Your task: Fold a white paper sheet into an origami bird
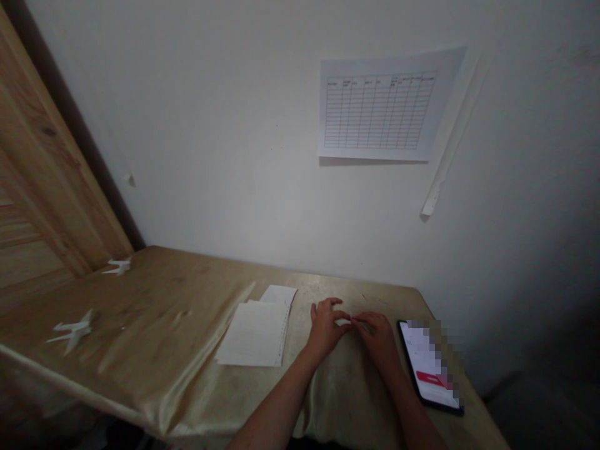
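Observation:
My left hand (324, 325) and my right hand (377, 337) rest on the table (154, 325), fingertips meeting in the middle. Both are curled in a pinch around something small and pale that I cannot make out. A stack of white paper sheets (257, 332) lies just left of my left hand. A phone (429, 365) with a lit screen lies flat just right of my right hand.
Two folded white paper planes lie on the table's left side, one near the front (72, 330), one farther back (118, 267). A printed table sheet (382, 109) hangs on the white wall. A wooden door (32, 187) stands at the left.

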Tool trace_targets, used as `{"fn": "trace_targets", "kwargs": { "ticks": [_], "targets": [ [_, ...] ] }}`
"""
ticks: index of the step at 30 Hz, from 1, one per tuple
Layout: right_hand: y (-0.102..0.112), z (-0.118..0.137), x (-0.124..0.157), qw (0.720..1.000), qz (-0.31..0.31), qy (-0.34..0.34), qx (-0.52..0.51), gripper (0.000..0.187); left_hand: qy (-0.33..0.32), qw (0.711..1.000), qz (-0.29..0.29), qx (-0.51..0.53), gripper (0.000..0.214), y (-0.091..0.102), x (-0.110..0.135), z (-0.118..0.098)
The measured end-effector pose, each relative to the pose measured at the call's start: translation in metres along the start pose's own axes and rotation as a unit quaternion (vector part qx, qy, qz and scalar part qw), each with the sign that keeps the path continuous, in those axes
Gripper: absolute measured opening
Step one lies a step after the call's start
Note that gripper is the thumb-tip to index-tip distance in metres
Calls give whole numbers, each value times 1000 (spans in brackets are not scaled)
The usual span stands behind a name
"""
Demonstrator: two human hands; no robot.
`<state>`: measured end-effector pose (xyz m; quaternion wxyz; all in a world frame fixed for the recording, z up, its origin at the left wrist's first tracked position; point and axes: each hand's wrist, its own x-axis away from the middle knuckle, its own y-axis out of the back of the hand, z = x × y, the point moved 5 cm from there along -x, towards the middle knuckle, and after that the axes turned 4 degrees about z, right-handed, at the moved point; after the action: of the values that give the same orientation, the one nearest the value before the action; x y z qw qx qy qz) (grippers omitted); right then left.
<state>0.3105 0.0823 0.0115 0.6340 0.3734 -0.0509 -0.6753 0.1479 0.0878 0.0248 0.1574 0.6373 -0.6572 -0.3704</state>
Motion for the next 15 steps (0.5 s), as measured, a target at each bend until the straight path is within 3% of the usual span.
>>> {"fn": "trace_targets", "kwargs": {
  "ticks": [15],
  "targets": [
    [2,-2,1,999,-26,-8,19,24,15,1000,12,20,16,-1,0,0]
  ]
}}
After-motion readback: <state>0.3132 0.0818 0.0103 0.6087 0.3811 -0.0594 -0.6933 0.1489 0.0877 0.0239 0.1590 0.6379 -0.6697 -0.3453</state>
